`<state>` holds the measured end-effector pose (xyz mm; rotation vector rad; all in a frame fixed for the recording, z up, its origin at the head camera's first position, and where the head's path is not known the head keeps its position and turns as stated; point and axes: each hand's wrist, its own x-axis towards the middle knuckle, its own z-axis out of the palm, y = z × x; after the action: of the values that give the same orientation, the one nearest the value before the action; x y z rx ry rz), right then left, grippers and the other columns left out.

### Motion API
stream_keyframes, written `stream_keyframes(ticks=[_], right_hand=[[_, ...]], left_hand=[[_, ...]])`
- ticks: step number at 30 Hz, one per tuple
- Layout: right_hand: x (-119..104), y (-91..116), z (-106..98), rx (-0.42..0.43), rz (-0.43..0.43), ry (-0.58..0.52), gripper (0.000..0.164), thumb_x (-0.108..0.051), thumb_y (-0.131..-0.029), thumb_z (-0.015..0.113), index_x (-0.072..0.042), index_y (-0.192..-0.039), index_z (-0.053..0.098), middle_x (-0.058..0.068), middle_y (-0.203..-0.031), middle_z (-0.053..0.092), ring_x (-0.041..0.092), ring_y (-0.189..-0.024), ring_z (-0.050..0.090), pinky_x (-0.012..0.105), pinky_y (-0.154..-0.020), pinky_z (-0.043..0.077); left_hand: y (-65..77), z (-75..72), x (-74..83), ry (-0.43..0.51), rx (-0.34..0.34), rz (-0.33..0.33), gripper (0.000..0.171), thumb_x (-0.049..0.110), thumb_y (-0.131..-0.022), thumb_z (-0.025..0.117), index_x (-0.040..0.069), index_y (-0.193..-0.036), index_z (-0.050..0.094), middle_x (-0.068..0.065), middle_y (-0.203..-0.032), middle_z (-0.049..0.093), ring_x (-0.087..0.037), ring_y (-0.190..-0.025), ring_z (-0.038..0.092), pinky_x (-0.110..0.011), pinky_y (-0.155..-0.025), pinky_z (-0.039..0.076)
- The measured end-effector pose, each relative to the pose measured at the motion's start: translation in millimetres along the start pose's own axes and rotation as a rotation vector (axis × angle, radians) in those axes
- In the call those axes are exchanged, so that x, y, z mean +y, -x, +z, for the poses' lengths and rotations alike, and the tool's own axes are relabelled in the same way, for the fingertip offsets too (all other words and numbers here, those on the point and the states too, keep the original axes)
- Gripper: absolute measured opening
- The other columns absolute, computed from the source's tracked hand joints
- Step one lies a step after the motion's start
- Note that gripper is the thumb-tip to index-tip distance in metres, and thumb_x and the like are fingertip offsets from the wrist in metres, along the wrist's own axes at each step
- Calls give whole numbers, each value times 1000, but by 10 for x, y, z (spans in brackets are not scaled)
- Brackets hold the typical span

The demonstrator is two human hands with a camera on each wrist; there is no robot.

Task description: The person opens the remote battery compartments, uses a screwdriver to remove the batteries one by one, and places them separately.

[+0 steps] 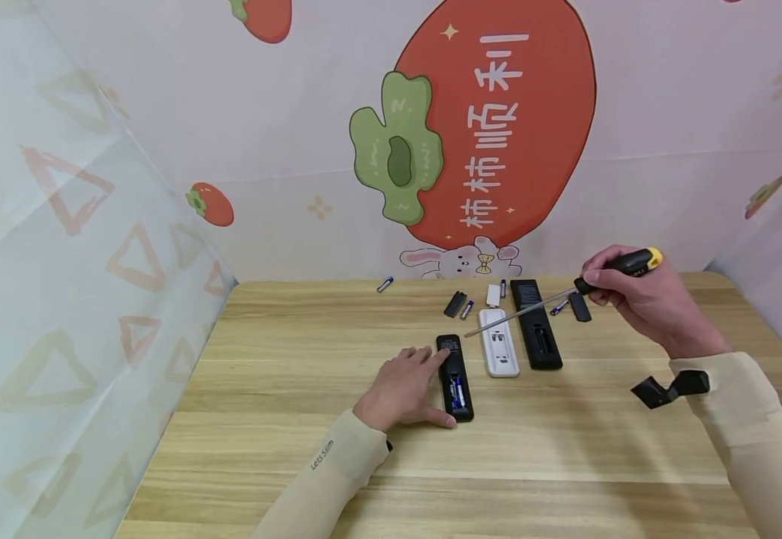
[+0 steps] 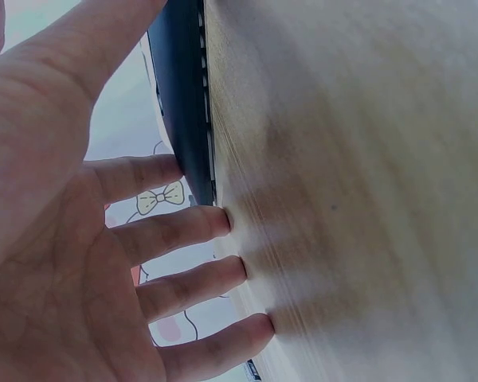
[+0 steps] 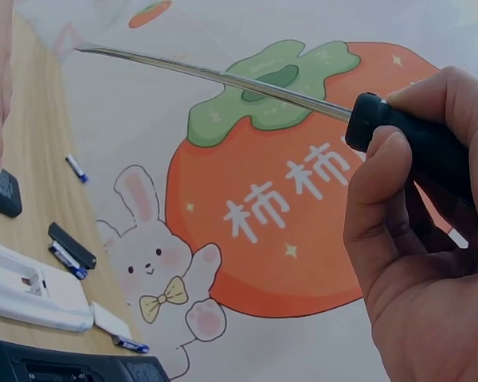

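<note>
My right hand grips a screwdriver by its black and yellow handle. The long metal shaft points left, its tip in the air above the table near the small black remote control. That remote lies back up, with batteries in its uncovered compartment. Along its left side rests my left hand, index finger and thumb touching the remote's edge. In the left wrist view the fingers are fairly straight, several tips down on the wood. A white remote and a larger black remote lie to the right, compartments uncovered.
Behind the remotes lie black battery covers, a white cover and several loose batteries. The wooden table meets a printed backdrop at its far edge.
</note>
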<state>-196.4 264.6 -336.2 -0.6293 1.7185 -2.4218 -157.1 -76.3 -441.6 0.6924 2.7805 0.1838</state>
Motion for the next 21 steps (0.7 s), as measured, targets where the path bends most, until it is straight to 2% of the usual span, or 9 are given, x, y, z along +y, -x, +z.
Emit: stream_keyframes(ticks=[9, 21], right_hand=[[20, 14, 8, 2, -9, 9, 23, 20, -96, 50, 8, -93, 69, 11, -92, 64, 15, -68, 60, 23, -60, 52], [83, 50, -14, -4, 41, 58, 24, 19, -96, 50, 5, -92, 70, 9, -91, 64, 14, -68, 60, 24, -60, 53]], left_hand=[[4, 3, -3, 4, 6, 0, 114, 73, -70, 78, 25, -161, 31, -12, -159, 39, -36, -143, 38, -55, -108, 42], [1, -9, 8, -2, 1, -3, 113, 73, -70, 78, 24, -161, 32, -12, -158, 40, -36, -143, 38, -55, -107, 42]])
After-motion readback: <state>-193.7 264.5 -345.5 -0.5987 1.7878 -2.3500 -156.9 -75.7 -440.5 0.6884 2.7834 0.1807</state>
